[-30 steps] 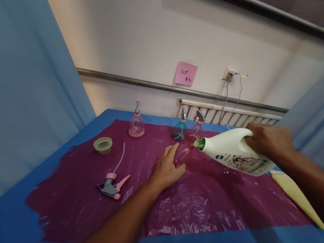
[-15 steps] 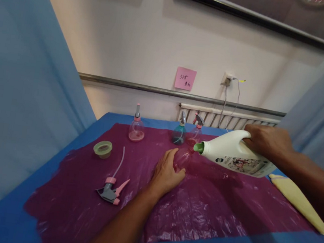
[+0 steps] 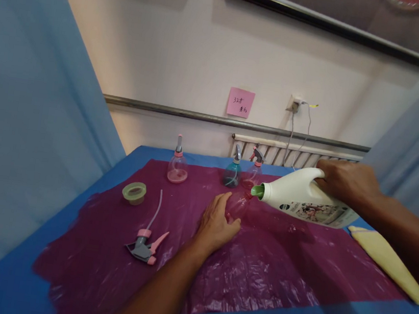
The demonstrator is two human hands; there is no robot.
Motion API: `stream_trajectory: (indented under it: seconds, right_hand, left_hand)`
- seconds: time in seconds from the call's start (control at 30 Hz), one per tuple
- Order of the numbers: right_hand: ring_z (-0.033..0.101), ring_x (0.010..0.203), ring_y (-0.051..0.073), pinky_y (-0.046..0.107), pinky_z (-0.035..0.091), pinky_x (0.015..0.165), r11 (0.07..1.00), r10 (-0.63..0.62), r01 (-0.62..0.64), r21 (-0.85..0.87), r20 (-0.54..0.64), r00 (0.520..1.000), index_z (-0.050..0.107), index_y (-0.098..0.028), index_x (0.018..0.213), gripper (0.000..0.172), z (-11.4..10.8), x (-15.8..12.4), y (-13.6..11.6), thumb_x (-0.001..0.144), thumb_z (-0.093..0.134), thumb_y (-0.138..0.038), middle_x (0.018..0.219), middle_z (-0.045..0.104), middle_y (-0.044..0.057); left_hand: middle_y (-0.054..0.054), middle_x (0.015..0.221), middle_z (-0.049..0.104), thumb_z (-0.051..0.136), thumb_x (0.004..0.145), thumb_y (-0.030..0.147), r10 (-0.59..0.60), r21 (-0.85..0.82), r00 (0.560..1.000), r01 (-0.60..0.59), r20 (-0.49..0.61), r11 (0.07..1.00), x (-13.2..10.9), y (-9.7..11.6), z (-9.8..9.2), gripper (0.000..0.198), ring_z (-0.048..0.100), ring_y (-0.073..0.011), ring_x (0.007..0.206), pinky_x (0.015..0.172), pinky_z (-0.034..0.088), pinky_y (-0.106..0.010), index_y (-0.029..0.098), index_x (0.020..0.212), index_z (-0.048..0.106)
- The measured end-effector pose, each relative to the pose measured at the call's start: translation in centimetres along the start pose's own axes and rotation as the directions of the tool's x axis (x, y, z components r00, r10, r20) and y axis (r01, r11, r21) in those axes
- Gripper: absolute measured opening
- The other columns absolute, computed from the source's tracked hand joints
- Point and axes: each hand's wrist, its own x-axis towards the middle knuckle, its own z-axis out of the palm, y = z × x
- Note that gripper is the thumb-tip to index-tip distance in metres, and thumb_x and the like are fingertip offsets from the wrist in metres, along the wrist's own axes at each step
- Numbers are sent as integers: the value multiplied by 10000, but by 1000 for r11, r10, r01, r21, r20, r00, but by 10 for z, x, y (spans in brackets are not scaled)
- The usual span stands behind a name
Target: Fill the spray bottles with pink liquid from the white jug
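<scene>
Grip of right hand atop jug

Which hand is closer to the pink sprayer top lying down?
Left. The left hand sits just right of the sprayer top; the right hand is farther right, on the white jug.

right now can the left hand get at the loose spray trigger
Probably yes: the spray trigger lies near the left hand with only bare purple sheet between, though that hand grips the small clear bottle.
</scene>
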Motion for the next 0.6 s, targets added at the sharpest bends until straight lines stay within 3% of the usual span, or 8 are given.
stream_trajectory:
  seconds: [0.6]
  right_hand:
    - [820,1016,314,355,259,623,999,1,-1,-34,-10,1000,753,-258,1131,294,-8,-1,-3,1110,530,-448,1197,879,105]
  left_hand:
    - [-158,1660,640,845,869,233,-14,5,1000,14,6,1000,0,0,1,833,624,-356,1578,1391,471,-549,224,1654,567]
